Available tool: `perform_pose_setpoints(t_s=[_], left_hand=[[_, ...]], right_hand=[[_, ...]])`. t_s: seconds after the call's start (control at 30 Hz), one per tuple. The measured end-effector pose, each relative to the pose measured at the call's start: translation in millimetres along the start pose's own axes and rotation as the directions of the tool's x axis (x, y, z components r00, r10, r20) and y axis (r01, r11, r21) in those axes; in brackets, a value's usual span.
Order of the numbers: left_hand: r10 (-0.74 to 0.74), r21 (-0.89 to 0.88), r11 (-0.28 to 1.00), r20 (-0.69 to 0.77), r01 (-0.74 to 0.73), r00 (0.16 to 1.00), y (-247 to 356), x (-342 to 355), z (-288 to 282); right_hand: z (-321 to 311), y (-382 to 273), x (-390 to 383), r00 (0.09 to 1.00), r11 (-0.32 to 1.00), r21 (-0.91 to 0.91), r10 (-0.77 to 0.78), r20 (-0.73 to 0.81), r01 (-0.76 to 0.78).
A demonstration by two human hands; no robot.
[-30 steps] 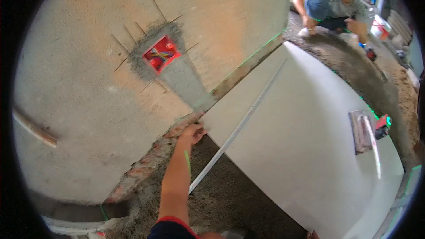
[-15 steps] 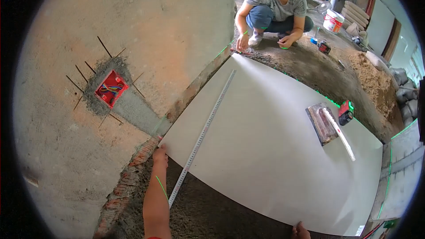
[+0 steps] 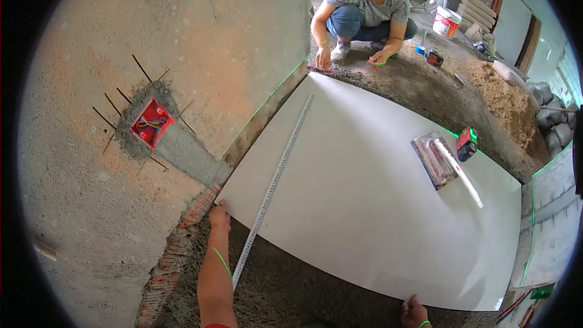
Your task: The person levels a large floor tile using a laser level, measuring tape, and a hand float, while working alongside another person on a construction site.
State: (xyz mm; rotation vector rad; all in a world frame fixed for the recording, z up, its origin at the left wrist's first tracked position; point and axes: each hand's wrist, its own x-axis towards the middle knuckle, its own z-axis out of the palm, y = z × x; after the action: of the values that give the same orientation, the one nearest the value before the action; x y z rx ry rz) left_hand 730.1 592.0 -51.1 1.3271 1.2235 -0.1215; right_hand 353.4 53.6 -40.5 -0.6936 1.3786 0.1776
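Observation:
A large pale floor tile (image 3: 352,176) spans the floor, its left edge along the wall base. My left hand (image 3: 220,215) is closed on its near left corner, beside the wall. At its near edge, toward the right, my right hand (image 3: 414,313) grips the rim, fingertips over the top; the underside of both grips is hidden. A long graduated measuring strip (image 3: 279,173) lies across the tile's left part, its near end past the edge. A flat trowel (image 3: 434,161) with a long white handle rests on the right part, next to a red-and-black laser level (image 3: 467,144).
A crouching person (image 3: 367,18) is beyond the tile's far corner. A red electrical box (image 3: 152,123) with wires sits in the wall, metal rods sticking out around it. Farther back are a sand heap (image 3: 501,100), a white bucket (image 3: 446,22) and a power tool (image 3: 434,58).
The whole view has shifted slightly. The green laser line now runs longer along the lower wall. More of my right hand shows, and both hands keep their places on the tile.

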Motion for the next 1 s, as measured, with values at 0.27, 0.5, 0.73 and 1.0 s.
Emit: perform_pose_setpoints(t_s=[0.27, 0.5, 0.73, 1.0], left_hand=[[0.167, -0.052, 0.985, 0.074, -0.164, 0.983, -13.2, 44.2, 15.0], [0.259, 0.072, 0.957, 0.227, -0.282, 0.939, -21.1, 97.7, 9.9], [0.228, 0.161, 0.951, 0.207, -0.263, 0.951, -13.2, 61.1, 51.6], [0.242, 0.189, 0.944, 0.165, -0.272, 0.956, 6.1, 64.5, 45.5]], right_hand=[[-41.7, 13.0, 47.2, 0.991, 0.997, 0.073, 0.006, 0.131, -0.015], [13.1, 16.0, 48.9, 0.998, 0.999, 0.039, 0.032, -0.046, -0.031], [-1.2, 9.2, 12.6, 0.996, 0.998, 0.064, -0.017, -0.083, 0.022], [9.7, 9.8, 12.4, 0.999, 0.999, 0.044, 0.031, -0.03, -0.03]])
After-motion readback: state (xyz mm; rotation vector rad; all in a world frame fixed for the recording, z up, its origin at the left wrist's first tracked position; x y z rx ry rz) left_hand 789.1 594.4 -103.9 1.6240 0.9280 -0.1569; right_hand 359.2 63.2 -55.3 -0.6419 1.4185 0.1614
